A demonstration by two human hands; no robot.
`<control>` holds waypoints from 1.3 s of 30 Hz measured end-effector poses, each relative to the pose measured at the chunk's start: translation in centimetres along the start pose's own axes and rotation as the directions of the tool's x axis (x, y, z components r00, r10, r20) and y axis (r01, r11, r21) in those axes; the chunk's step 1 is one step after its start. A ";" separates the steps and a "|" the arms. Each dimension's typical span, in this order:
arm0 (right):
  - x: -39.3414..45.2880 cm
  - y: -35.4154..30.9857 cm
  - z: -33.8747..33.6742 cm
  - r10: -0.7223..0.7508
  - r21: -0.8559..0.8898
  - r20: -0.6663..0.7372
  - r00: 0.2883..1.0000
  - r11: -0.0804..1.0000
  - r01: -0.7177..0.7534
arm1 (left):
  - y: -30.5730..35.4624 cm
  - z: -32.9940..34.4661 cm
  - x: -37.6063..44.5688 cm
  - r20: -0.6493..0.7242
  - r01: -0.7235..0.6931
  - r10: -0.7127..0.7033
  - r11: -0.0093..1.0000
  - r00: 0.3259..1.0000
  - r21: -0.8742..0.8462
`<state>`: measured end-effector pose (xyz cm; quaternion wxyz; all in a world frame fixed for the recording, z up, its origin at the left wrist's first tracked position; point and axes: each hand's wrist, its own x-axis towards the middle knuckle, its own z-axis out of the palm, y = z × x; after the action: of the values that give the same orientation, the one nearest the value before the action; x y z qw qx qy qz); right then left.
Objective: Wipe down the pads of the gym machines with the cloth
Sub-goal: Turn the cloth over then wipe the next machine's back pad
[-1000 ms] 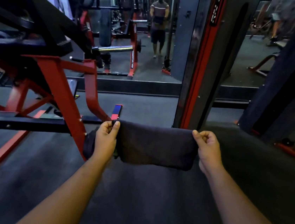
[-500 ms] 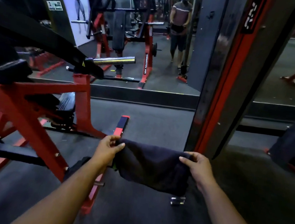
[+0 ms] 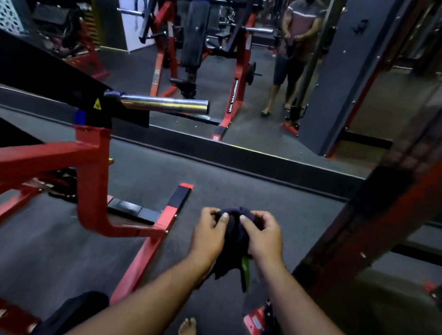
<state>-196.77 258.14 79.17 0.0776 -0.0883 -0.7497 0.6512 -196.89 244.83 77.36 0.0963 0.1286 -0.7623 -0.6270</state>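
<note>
dim gym, grey rubber floor (image 3: 127,253), wall mirror (image 3: 274,124) ahead. both the left hand (image 3: 207,237) and the right hand (image 3: 262,239) pinch the bunched dark cloth (image 3: 232,247) in curled fingers at waist height, probably folding it for wiping; the red steel machine frame (image 3: 90,180) stands left.

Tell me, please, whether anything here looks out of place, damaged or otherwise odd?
Nothing looks damaged or spilled. The dark cloth is bunched between the left hand and right hand, touching no pad. The one oddity: a bare foot on the gym floor.
</note>
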 end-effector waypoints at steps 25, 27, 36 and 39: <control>61.5 6.8 18.5 0.210 -0.385 0.662 0.720 0.919 0.085 | -6.1 12.8 51.6 -0.124 0.146 -0.184 0.954 0.975 -0.263; 66.2 6.3 21.2 0.171 -0.375 0.691 0.702 0.916 0.146 | -7.0 13.4 55.2 -0.271 0.163 -0.250 0.938 0.929 -0.305; 81.1 -0.9 35.4 0.003 -0.148 0.926 0.377 0.923 0.355 | -4.4 14.4 68.4 -0.691 0.106 -0.400 0.898 0.601 -0.428; 84.1 -3.0 40.4 -0.034 -0.035 0.957 0.287 0.972 0.233 | -2.6 11.7 73.2 -0.798 0.027 -0.337 0.927 0.500 -0.375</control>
<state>-287.99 238.45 76.65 -0.3342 0.3708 -0.7062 0.5021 -269.75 232.04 71.43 0.4077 0.4818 -0.4886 -0.6025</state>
